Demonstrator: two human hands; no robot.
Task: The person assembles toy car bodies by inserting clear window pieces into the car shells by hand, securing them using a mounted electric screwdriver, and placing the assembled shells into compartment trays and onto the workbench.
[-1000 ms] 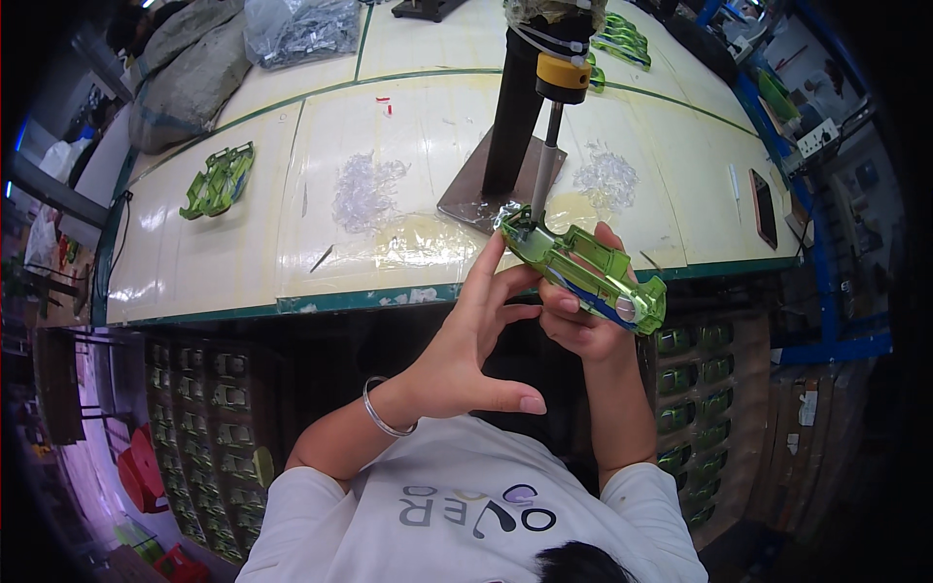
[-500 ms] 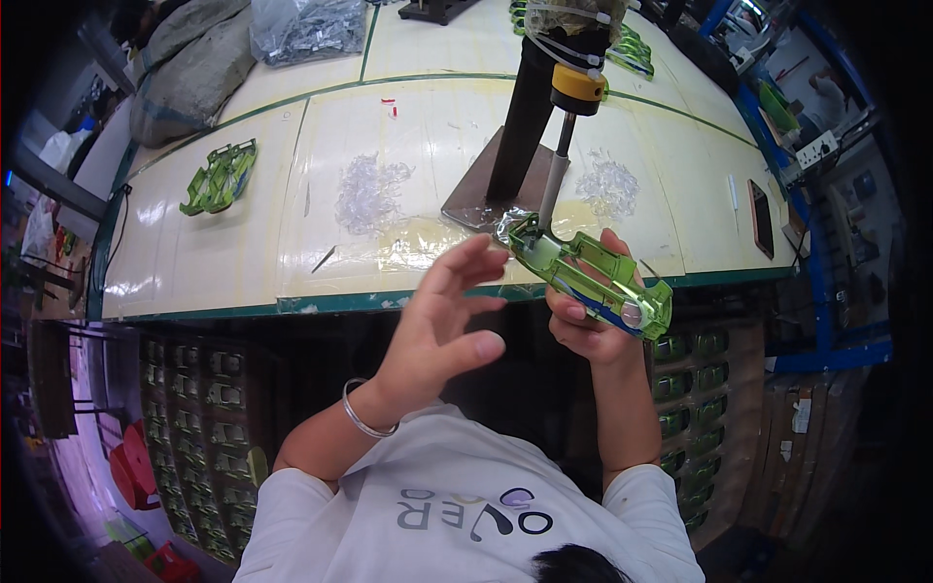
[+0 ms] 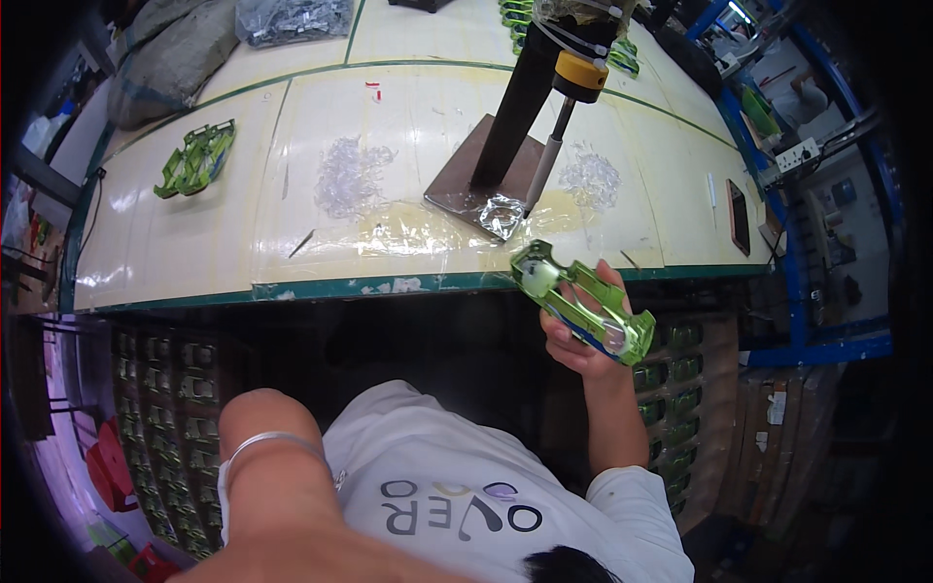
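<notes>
My right hand (image 3: 573, 356) holds a translucent green toy car body shell (image 3: 581, 319) just in front of the table's front edge. The shell is tilted, with its open frame facing up and a whitish clear piece at its far end. My fingers wrap its underside and side. My left hand (image 3: 311, 556) is raised close at the lower edge, large and blurred, its fingers out of sight; a silver bracelet (image 3: 277, 439) circles that wrist. Beyond the shell, a rod-shaped tool (image 3: 546, 170) with a yellow collar hangs beside a dark post (image 3: 515, 126), its tip apart from the shell.
Small clear plastic parts lie in two piles, a left pile (image 3: 350, 180) and a right pile (image 3: 590, 180). More green shells (image 3: 197, 158) sit at the table's left. A phone (image 3: 740, 219) lies at the right. Trays of shells (image 3: 165, 418) stand below on both sides.
My left hand has left the shell's side and swung back toward me, up to the lower edge. My right hand has drawn the shell nearer, away from the tool's tip.
</notes>
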